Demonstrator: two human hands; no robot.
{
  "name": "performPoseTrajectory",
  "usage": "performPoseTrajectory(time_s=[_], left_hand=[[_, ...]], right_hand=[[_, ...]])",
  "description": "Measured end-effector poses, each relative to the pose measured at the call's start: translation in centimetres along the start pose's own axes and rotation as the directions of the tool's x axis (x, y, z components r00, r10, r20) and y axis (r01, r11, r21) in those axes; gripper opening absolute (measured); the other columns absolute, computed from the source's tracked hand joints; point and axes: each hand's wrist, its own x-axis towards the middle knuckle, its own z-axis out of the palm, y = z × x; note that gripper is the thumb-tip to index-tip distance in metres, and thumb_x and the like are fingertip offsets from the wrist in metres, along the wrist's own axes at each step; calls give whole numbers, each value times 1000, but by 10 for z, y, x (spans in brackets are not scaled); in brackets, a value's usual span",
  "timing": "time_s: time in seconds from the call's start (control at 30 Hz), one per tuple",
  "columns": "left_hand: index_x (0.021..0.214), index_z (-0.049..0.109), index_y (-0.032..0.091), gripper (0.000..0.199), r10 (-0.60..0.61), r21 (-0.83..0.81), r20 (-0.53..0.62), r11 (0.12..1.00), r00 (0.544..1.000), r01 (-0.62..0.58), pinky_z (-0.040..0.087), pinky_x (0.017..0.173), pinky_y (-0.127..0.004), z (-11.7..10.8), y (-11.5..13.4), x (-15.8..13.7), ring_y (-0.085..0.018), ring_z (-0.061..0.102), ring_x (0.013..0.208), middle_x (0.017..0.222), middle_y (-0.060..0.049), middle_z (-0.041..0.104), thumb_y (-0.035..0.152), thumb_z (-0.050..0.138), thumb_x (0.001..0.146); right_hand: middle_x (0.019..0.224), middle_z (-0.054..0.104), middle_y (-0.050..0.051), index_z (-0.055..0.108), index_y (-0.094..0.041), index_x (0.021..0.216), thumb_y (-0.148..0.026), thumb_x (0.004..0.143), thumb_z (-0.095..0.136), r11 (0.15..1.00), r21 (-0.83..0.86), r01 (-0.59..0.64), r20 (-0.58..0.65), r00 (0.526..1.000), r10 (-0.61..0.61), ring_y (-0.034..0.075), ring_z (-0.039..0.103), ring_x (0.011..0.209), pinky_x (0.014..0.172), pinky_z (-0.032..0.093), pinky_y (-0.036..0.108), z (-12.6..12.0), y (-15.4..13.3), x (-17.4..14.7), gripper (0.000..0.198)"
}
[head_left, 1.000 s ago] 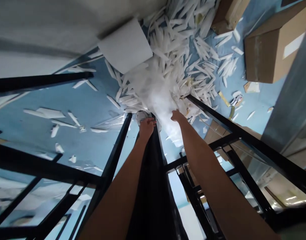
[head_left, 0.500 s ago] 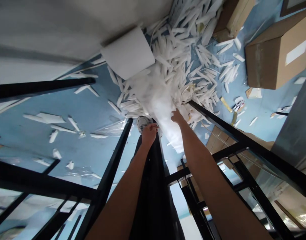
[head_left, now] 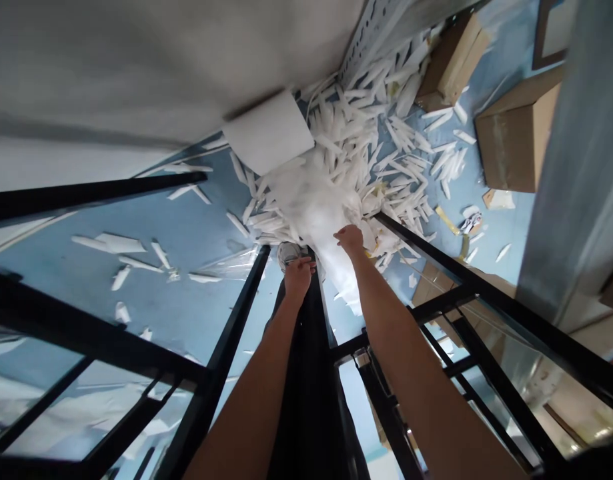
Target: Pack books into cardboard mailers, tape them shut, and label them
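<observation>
My left hand (head_left: 299, 276) is closed in a pinch at the far end of a black metal beam (head_left: 310, 373). What sits between its fingertips is too small to make out. A little farther out and to the right, my right hand (head_left: 351, 240) has its fingers curled together above a sheet of translucent white plastic film (head_left: 319, 207). Whether those fingers grip anything, I cannot tell. Below the left hand, a shoe (head_left: 287, 253) shows beside the beam's end.
Many white strips (head_left: 351, 127) litter the blue floor (head_left: 206, 227) around a white box-like block (head_left: 270, 133). Black frame posts (head_left: 431, 253) stand on both sides. Cardboard boxes (head_left: 509, 143) lie at the upper right, near a grey column (head_left: 551, 173).
The view has shifted, bringing the grey column farther in from the right. My right hand has come slightly left and nearer, its fingers more curled. My left hand stays by the beam's end.
</observation>
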Motion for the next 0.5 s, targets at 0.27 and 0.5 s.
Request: performPoseTrajectory(time_s=[0.27,0.5], left_hand=[[106,78,15,27,129,41,75,990,989,-133,59,78,-30,0,21,5,-19,78,81,99,-11,85,13,59,88],[108,78,16,30,152,123,28,980,988,-154,61,77,-32,6,-3,59,-19,78,80,99,-10,85,16,55,88]], right_hand=[[159,62,16,81,-17,116,-27,84,83,999,41,-2,-66,998,5,29,72,132,121,51,39,-13,-19,14,33],[131,80,14,83,-17,116,-24,90,71,998,70,4,-38,999,-1,30,71,134,119,52,40,12,5,54,30]])
